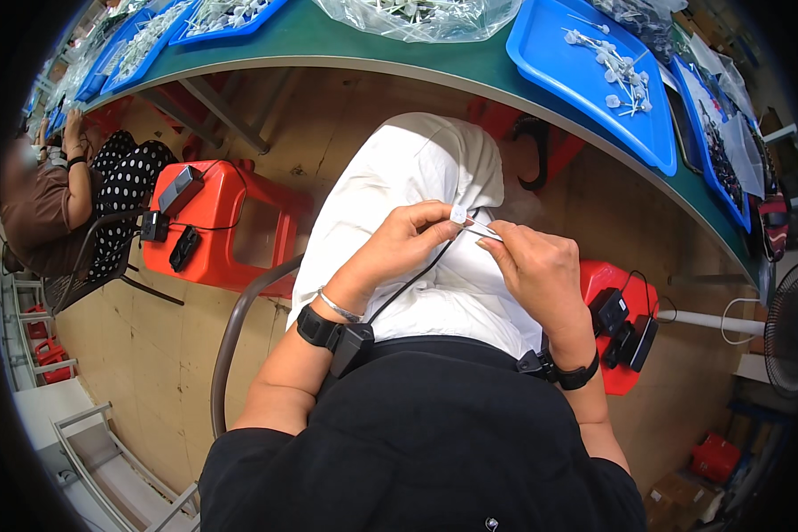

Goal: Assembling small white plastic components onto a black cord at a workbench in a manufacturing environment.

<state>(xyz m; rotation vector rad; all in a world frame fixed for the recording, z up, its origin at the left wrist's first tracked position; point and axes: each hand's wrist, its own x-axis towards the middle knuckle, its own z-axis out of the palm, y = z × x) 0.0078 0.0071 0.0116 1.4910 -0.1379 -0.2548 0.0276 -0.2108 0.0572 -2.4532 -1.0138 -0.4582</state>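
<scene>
Above my lap, my left hand (408,235) pinches a small whitish piece (458,215) between thumb and forefinger. My right hand (536,257) is closed on a thin, pale, stick-like thing (483,230), whose far end meets or lies very near the whitish piece. Whether the two are joined I cannot tell. Similar small pale pieces with thin stems (629,78) lie in the blue tray (541,58) on the table, ahead and to the right. A dark cable (417,273) runs below my left hand across my white trousers.
The green table (372,53) curves ahead of me, carrying a clear plastic bag (417,22) of parts and several blue trays. Red stools (266,208) with black devices stand on both sides. Another person (49,199) sits at far left. A fan (787,328) stands at right.
</scene>
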